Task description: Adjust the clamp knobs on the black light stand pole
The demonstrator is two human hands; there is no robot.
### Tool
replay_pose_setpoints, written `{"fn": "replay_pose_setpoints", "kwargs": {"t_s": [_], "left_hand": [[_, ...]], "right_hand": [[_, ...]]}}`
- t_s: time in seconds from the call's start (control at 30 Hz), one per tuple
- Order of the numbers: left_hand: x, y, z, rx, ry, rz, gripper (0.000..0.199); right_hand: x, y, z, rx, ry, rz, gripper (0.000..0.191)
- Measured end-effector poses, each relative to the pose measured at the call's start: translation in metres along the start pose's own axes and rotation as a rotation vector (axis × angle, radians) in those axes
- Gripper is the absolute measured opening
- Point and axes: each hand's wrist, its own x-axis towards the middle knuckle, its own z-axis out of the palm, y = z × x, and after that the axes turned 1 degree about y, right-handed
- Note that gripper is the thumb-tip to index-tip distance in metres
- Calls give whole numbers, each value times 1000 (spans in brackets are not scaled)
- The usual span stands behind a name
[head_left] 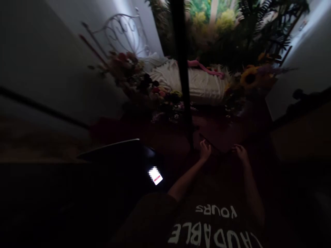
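Observation:
In the dim head view my left hand (206, 150) is raised in front of my body, its fingers curled. A thin dark rod-like thing (214, 147) runs past those fingers and slants down towards the right; its kind is too dark to make out. Across a short gap my right hand (241, 152) is at about the same height, fingers bent and pointing left. Whatever its fingertips pinch, if anything, is lost in the dark. A dark upright pole (184, 79) stands just beyond my left hand.
A lit phone screen (156, 176) glows at left, near a dark flat panel (111, 148). Beyond the pole is a bed with a white cover (207, 84), a scrolled metal headboard (124, 29), flowers (124, 65) and a sunflower (249, 77). Dark bars cross both sides.

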Motion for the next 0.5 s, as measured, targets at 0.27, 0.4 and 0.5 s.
{"fn": "replay_pose_setpoints", "kwargs": {"t_s": [0.27, 0.4, 0.5], "left_hand": [[9, 117, 90, -196, -529, 465, 52], [12, 179, 124, -287, -668, 625, 57], [10, 201, 138, -258, -765, 576, 48]], "right_hand": [[-6, -29, -100, 2, 420, 21, 38], [-12, -46, -109, 0, 350, 61, 41], [-12, -51, -108, 71, 341, 35, 43]]}}
